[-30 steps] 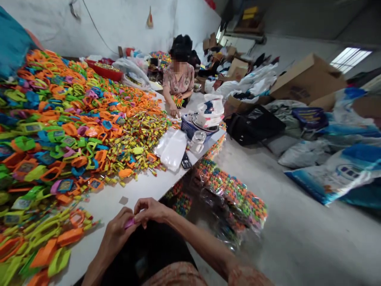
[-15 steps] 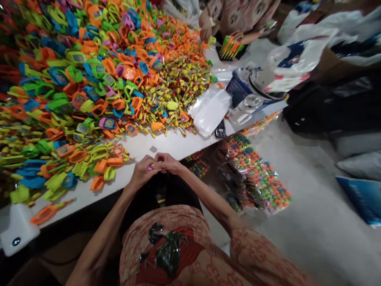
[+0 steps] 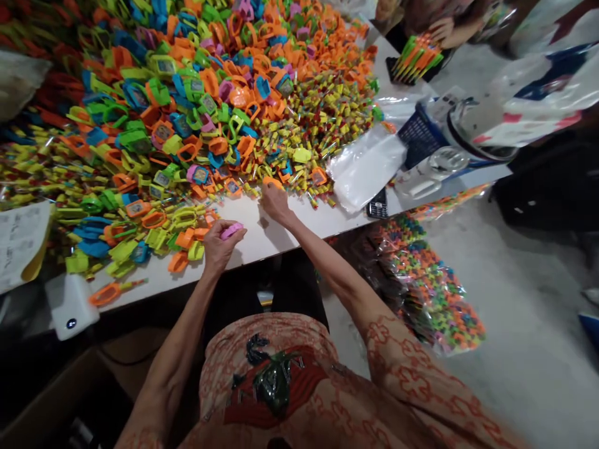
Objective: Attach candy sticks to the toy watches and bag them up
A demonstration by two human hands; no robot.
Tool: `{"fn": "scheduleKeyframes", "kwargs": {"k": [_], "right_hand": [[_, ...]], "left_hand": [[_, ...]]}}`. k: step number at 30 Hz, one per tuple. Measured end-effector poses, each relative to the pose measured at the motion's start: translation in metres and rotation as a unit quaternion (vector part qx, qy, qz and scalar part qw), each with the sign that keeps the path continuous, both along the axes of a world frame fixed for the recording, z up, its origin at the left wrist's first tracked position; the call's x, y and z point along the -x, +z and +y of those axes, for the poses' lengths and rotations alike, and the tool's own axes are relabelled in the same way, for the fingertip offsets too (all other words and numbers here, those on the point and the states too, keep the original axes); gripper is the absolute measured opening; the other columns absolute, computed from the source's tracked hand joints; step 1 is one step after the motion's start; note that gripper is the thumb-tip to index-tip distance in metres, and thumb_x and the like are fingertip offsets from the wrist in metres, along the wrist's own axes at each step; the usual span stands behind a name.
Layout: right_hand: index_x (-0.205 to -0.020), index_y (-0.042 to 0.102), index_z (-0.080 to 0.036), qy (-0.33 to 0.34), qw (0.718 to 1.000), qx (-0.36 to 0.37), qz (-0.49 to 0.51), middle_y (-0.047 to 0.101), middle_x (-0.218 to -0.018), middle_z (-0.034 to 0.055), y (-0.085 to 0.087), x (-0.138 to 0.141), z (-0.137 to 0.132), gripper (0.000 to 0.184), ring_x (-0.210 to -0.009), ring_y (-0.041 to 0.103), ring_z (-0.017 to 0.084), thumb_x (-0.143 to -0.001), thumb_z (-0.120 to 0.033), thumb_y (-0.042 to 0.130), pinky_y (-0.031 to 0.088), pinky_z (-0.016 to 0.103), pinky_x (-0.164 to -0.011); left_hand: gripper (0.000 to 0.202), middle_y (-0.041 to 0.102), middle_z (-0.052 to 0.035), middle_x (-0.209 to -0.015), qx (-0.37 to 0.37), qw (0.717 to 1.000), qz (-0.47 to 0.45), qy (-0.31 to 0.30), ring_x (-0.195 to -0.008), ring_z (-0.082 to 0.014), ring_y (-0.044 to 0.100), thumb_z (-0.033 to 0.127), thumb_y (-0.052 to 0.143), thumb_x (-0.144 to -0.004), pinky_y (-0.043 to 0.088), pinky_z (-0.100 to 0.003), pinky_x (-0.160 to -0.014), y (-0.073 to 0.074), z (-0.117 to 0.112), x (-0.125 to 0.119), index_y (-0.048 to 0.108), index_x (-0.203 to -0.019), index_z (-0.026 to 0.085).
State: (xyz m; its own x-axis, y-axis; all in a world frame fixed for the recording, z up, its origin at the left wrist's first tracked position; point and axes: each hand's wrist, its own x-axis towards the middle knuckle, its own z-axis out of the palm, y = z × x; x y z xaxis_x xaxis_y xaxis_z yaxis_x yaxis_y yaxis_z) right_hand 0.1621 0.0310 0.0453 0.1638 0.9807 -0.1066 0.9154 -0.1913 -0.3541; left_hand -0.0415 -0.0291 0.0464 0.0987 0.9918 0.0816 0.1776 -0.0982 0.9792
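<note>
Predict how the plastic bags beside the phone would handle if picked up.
The plastic bags would probably flop: they look thin and wrinkled. Glossy highlights suggest they may be slippery. Lying flat, they're probably light.

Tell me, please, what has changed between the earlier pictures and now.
The right hand has parted from the left hand and reached forward to the pile, by an orange piece; its grip is unclear. The left hand, moved slightly forward, still holds the pink piece. The phone and plastic bags stayed put.
</note>
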Motion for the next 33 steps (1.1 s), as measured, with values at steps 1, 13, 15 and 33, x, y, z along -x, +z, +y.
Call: {"fn": "scheduleKeyframes", "kwargs": {"k": [1, 13, 15, 33], "right_hand": [[-0.132, 0.060, -0.013, 0.007, 1.000, 0.007, -0.018, 0.064, -0.129, 0.0204, -0.002, 0.003, 0.001, 0.040, -0.109, 0.063, 0.030, -0.096, -0.009, 0.044, 0.047, 0.039, -0.089], [-0.085, 0.056, -0.019, -0.103, 0.910, -0.019, 0.402, 0.067, -0.081, 0.0051, 0.003, 0.003, -0.055, 0.011, -0.071, 0.066, 0.019, -0.075, -0.017, 0.060, 0.054, 0.033, -0.068], [-0.086, 0.055, -0.020, -0.087, 0.820, -0.012, 0.565, 0.066, -0.070, -0.0004, 0.013, 0.014, -0.068, 0.018, -0.059, 0.063, 0.015, -0.073, -0.024, 0.067, 0.054, 0.029, -0.062], [-0.077, 0.072, -0.016, -0.012, 0.766, -0.056, 0.640, 0.068, -0.062, -0.0008, 0.039, 0.041, -0.106, 0.042, -0.058, 0.065, 0.013, -0.063, -0.050, 0.091, 0.055, 0.028, -0.061]], "left_hand": [[0.039, 0.070, -0.0011, -0.081, 0.014, 1.000, -0.013, 0.009, -0.070, -0.0137, 0.064, 0.048, 0.085, -0.066, 0.054, -0.026, -0.065, 0.000, -0.001, 0.002, 0.066, -0.084, 0.019], [0.037, 0.075, -0.0056, -0.091, 0.060, 0.992, -0.111, -0.003, -0.080, -0.0155, 0.067, 0.040, 0.089, -0.062, 0.057, -0.027, -0.071, 0.006, -0.016, 0.012, 0.070, -0.084, 0.017], [0.038, 0.074, -0.0053, -0.094, 0.042, 0.991, -0.127, -0.007, -0.084, -0.0151, 0.067, 0.035, 0.092, -0.059, 0.057, -0.026, -0.075, 0.004, -0.015, 0.013, 0.068, -0.082, 0.018], [0.034, 0.073, -0.0008, -0.078, -0.040, 0.995, 0.041, -0.076, -0.068, -0.0141, 0.062, 0.045, 0.083, -0.070, 0.049, -0.025, -0.064, 0.012, -0.026, 0.021, 0.076, -0.092, 0.019]]}}
